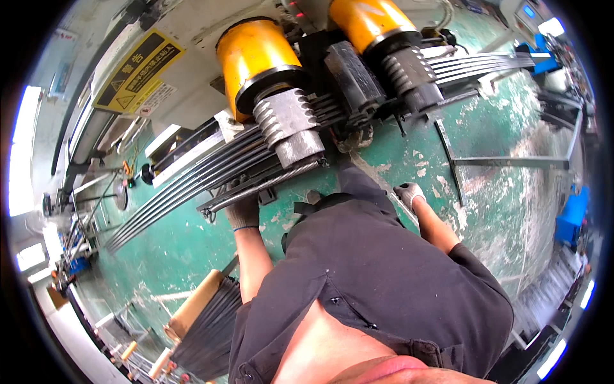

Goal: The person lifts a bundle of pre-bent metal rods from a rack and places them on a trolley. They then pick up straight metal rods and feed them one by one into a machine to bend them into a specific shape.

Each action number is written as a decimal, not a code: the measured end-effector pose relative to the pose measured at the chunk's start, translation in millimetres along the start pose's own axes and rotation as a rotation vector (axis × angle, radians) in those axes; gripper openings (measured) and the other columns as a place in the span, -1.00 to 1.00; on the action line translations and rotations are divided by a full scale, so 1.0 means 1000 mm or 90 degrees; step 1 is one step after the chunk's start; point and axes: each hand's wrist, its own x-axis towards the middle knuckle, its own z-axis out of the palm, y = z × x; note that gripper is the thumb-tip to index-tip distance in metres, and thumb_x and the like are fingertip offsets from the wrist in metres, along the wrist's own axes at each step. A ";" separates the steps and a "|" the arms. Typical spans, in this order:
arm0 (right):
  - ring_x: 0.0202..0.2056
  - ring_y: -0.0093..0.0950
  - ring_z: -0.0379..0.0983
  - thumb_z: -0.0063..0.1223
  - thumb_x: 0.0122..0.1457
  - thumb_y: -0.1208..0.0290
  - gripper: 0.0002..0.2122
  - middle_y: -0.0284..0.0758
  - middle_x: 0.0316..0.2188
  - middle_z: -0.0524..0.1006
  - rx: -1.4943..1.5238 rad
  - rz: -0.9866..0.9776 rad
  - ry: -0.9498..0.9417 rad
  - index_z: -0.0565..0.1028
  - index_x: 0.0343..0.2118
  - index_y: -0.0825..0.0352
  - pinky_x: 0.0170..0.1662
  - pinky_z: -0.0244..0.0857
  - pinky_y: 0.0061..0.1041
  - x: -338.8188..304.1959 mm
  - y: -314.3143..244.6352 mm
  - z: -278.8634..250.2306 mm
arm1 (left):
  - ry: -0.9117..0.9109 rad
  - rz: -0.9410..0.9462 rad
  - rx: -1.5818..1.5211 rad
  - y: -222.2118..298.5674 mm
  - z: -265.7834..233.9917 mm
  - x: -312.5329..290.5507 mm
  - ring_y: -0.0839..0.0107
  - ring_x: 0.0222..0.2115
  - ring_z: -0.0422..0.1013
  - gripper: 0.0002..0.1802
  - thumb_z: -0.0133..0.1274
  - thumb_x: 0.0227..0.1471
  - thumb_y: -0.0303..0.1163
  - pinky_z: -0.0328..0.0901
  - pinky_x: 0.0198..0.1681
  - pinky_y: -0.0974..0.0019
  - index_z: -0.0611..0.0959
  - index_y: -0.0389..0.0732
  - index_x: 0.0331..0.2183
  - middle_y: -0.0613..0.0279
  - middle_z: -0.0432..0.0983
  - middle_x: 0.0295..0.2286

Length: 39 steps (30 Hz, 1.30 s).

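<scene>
Several long dark metal rods (192,185) run side by side through a machine, under its two grooved steel rollers (286,118). My left hand (243,212), in a grey work glove, is raised to the near side of the rods, just beneath a bar with a long coil spring (268,185). The bar and spring hide most of its fingers, so its grip does not show. My right hand (410,193), in a pale glove with dark fingertips, hangs low beside my right leg, away from the rods. Its fingers are curled in, and I see nothing in them.
Two yellow cylinders (256,54) sit above the rollers, with a black block (352,77) between them. A yellow warning label (137,70) marks the machine's side. At right stands a metal frame (511,162). Behind at left lies a bundle of dark rods (208,329) beside a tan roll (195,304).
</scene>
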 end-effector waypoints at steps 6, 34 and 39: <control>-0.16 -0.25 0.66 0.13 0.23 -0.08 -0.52 -0.13 -0.17 0.71 -0.073 -0.040 0.036 0.69 -0.02 0.23 0.00 0.46 -0.28 -0.064 0.006 0.005 | 0.017 0.044 0.173 -0.058 0.009 -0.023 0.20 0.06 0.50 -0.51 -0.02 0.32 -0.06 0.36 0.13 0.00 0.62 -0.10 0.14 0.19 0.61 0.02; -0.09 -0.24 0.65 0.16 0.25 0.19 -0.67 -0.10 -0.16 0.70 0.218 -0.211 0.187 0.68 -0.10 0.35 0.04 0.45 -0.29 -0.120 -0.047 -0.011 | 0.295 -0.514 -1.548 -0.024 -0.169 0.024 0.13 0.11 0.46 -0.48 -0.06 0.34 -0.13 0.29 0.21 0.00 0.55 -0.19 0.19 0.05 0.53 0.12; -0.14 -0.49 0.62 0.19 0.27 0.35 -0.73 -0.22 -0.21 0.72 0.348 -0.322 0.116 0.65 -0.06 0.40 -0.02 0.45 -0.47 -0.129 -0.104 -0.025 | 0.487 -0.409 -0.727 -0.037 -0.246 0.007 0.03 0.09 0.47 -0.38 -0.04 0.33 -0.01 0.28 0.22 0.02 0.52 -0.33 0.16 -0.05 0.53 0.12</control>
